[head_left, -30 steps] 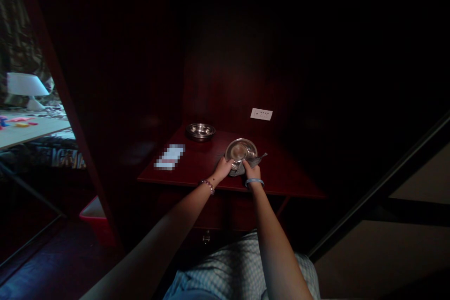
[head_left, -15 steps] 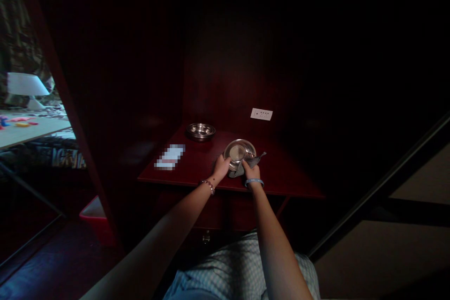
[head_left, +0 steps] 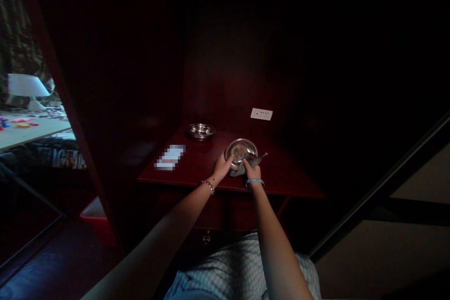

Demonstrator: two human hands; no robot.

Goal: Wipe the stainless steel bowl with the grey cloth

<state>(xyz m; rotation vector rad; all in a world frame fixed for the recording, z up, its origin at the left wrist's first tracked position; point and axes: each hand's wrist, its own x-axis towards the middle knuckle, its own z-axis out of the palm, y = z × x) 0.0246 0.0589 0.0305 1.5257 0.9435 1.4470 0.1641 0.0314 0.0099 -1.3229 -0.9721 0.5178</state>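
Note:
A shiny metal bowl (head_left: 240,150) is tilted toward me above the front of the dark red desk (head_left: 197,161). My left hand (head_left: 222,165) grips its left rim, with the thumb over the edge and the other fingers hidden beneath. At the lower right rim, my right hand (head_left: 252,168) pinches a grey cloth (head_left: 238,169) against the bowl. One corner of the cloth sticks out to the right of that hand. Farther back on the left, more metal bowls (head_left: 200,131), apparently stacked, rest on the desk.
A blurred-out pale item (head_left: 170,157) lies near the desk's left edge. On the back wall is a white socket panel (head_left: 261,114). A red bin (head_left: 96,218) stands on the floor at left, below a table (head_left: 35,132) and a white lamp (head_left: 28,85).
The bowl has shifted slightly right, and both hands have moved a little with it. The cloth stays at the lower right rim. The stacked bowls have not moved.

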